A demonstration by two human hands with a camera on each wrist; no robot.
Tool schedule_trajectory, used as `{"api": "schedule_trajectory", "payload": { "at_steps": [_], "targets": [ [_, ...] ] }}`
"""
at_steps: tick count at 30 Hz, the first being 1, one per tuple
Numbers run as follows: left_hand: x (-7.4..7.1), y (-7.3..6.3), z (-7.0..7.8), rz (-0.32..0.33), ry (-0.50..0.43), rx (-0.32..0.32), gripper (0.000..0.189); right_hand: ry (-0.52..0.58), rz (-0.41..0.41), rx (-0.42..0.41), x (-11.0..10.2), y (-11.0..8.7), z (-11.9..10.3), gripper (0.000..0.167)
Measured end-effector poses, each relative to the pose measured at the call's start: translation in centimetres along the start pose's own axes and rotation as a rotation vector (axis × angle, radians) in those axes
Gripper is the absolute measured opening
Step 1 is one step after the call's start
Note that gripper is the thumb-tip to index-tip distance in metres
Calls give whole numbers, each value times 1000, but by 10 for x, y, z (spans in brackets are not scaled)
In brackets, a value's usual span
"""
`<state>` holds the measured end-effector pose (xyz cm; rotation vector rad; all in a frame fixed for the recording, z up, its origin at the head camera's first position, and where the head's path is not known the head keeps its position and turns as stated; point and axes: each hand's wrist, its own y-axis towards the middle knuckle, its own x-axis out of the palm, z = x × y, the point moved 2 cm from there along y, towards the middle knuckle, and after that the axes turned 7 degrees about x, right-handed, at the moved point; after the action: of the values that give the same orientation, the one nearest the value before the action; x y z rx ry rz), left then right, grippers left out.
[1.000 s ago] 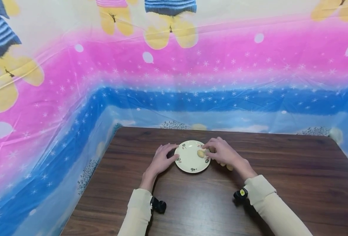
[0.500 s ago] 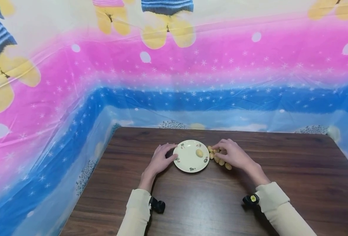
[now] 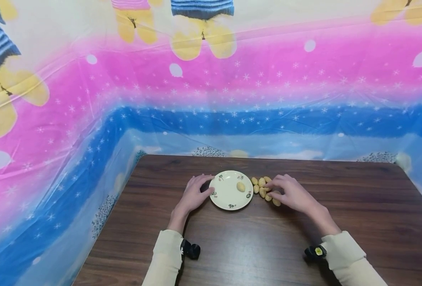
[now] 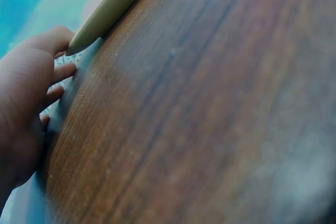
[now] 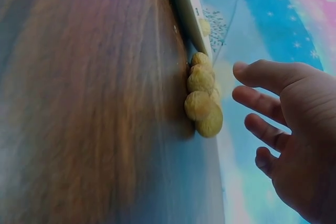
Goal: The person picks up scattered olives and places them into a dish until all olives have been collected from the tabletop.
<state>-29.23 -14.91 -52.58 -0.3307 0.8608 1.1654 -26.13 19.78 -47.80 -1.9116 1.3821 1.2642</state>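
A round white plate [image 3: 228, 198] with small printed figures around its rim lies on the table. One small oval yellow-brown piece [image 3: 241, 186], like a baby potato, sits on it right of centre. My left hand [image 3: 194, 192] holds the plate's left rim, thumb and fingers spread along the edge; the left wrist view shows that hand [image 4: 29, 87] at the rim. Several similar yellow-brown pieces [image 3: 262, 182] lie in a cluster right of the plate. My right hand [image 3: 293, 192] hovers at the cluster's right side, fingers loosely bent and apart, holding nothing; it hides part of the cluster.
A dark wood-grain table [image 3: 232, 246] carries everything. Its far edge runs close behind the plate, and a pink and blue patterned cloth [image 3: 214, 79] hangs behind and to the left. Each wrist wears a small black camera [image 3: 190, 249].
My right hand has drawn away from the plate to the right, over the cluster, uncovering more pieces. One piece stays on the plate. My left hand has kept its place at the rim.
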Motion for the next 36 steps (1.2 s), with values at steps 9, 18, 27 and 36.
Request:
{"api": "schedule_trajectory", "payload": {
  "at_steps": [9,18,27,36],
  "targets": [
    [0,0,-1,0,-10,-7,45,-33,-2,1,3,-16,14,25],
    [1,-1,-4,7,-4,0,44,5,-15,18,3,-28,20,27],
    [1,0,-3,5,-3,3,45,-33,-54,60,6,-33,21,29],
    [1,1,-2,1,-4,6,44,-59,-58,77,9,-31,21,28]
  ]
}}
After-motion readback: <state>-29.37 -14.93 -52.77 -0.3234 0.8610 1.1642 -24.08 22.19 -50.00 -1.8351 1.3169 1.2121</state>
